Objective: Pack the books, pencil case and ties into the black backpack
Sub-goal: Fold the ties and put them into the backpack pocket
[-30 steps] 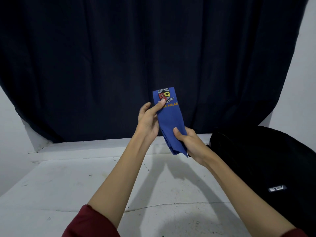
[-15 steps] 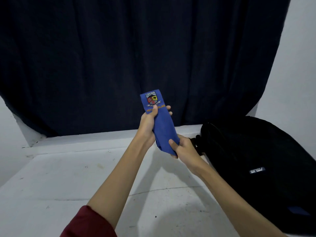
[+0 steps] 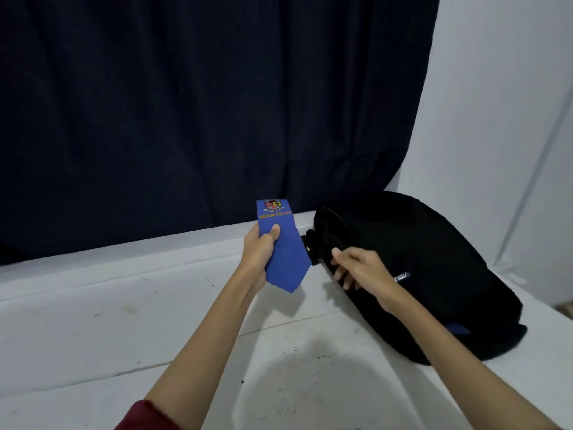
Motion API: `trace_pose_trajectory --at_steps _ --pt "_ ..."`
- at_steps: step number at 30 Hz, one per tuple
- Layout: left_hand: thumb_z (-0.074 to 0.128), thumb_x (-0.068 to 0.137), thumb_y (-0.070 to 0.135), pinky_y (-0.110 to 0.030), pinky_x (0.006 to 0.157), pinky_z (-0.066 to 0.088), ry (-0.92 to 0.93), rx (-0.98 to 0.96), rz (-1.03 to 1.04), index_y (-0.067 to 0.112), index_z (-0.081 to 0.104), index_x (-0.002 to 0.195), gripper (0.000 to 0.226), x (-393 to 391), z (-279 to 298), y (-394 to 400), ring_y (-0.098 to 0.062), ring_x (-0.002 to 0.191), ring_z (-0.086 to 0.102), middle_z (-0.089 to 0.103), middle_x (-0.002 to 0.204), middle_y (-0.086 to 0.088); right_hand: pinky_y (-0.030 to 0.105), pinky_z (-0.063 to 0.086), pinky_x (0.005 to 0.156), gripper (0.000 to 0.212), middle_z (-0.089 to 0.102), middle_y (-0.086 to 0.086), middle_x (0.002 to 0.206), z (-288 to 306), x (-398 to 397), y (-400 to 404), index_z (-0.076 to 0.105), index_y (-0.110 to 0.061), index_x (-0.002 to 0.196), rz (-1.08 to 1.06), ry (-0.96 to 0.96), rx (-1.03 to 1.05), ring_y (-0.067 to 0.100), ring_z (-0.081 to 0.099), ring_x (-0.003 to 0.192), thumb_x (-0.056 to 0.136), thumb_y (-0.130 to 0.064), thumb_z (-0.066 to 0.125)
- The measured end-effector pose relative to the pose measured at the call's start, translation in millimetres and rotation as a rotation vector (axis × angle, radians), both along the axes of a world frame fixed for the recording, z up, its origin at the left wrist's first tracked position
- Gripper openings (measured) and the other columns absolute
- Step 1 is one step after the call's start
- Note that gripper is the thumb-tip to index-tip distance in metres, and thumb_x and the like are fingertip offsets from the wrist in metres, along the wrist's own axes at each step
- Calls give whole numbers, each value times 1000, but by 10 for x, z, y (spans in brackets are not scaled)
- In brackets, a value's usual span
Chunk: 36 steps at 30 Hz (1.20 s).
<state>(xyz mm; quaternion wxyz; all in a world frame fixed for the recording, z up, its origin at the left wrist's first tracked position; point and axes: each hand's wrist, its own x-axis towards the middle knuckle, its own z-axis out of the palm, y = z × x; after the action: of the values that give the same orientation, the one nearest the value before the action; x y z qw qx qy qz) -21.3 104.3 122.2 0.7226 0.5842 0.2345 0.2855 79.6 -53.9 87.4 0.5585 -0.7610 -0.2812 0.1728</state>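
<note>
- Head view, centre of frame: the left hand [image 3: 259, 252] grasps a folded blue tie [image 3: 283, 252], thumb pressed on its front; the tie's long axis runs from the crest at upper left down to the point at lower right, tilted toward the bag
- Head view, right of centre: the right hand [image 3: 356, 268] rests on the near edge of the black backpack [image 3: 434, 259], fingers curled at the fabric; whether they pinch a zip or only the cloth cannot be told
- Head view, right half: the backpack lies on its side on the white bench [image 3: 124, 321], its top end facing the tie; whether it is open cannot be seen
- Relation governing the next move: the tie hangs just left of the backpack's top end, apart from it, and the right hand is the nearer to the bag; judged, that hand must part the mouth while the left feeds the tie in point first
- Books and pencil case: not in view
</note>
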Motion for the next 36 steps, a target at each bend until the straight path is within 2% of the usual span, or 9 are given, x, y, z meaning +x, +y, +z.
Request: trace_pose_trajectory --at_steps 4,8,10,16,19,22,27,32,36 --pt "53 97 19 -25 52 50 142 -41 -92 13 60 108 14 96 -117 -115 -16 68 65 69 88 -4 31 46 71 22 63 2 77 48 542 -357 58 -14 82 -304 -394 -369 24 62 81 85 -33 66" --pt "54 96 19 -24 52 50 202 -46 -147 13 59 112 18 341 -183 -236 -17 70 64 69 90 -3 34 43 78 45 62 3 94 117 821 -416 50 -14 100 -195 -747 -763 26 60 96 79 -51 67" --pt "53 96 18 -22 51 50 242 -17 -170 12 59 110 16 491 -201 -284 -16 70 63 68 89 -3 34 43 85 42 65 2 99 83 936 -417 52 -15 101 -124 -835 -825 25 60 99 78 -47 67" --pt "56 94 9 -27 61 51 207 15 -94 32 42 124 41 908 -308 -372 -19 78 62 62 110 -9 26 41 67 17 56 -5 69 -5 1282 -460 55 -19 67 45 -637 -627 20 59 78 77 -26 66" --pt "50 96 5 -21 64 52 198 68 -132 24 57 123 34 1016 -362 -407 -16 84 63 62 119 -6 28 43 57 26 54 -3 57 110 1421 -489 56 -16 53 102 -320 -343 15 53 61 77 -14 66" --pt "48 96 5 -18 62 52 253 37 -201 22 63 119 32 1077 -363 -432 -16 84 63 65 107 0 20 34 43 35 48 -1 50 234 1525 -519 52 -13 46 210 -142 -204 11 45 51 78 -4 63" --pt "53 95 14 -32 84 54 225 -130 -229 14 68 117 27 1324 -418 -397 -27 99 64 68 114 -10 15 31 38 25 48 -4 43 334 1652 -517 55 -7 56 391 -103 -270 3 41 36 79 -1 62" --pt "63 89 22 -27 71 53 199 -295 -142 5 70 99 21 1579 -456 -443 -19 80 65 70 93 -10 18 30 43 27 49 -3 44 405 1782 -538 52 -9 53 454 -103 -245 9 42 38 77 -1 63" --pt "51 96 8 -17 63 55 174 -187 -53 10 53 132 37 1757 -451 -468 -13 84 61 61 115 -6 20 34 47 27 48 -4 42 429 1847 -548 53 -9 54 492 -95 -217 9 43 40 77 2 63"
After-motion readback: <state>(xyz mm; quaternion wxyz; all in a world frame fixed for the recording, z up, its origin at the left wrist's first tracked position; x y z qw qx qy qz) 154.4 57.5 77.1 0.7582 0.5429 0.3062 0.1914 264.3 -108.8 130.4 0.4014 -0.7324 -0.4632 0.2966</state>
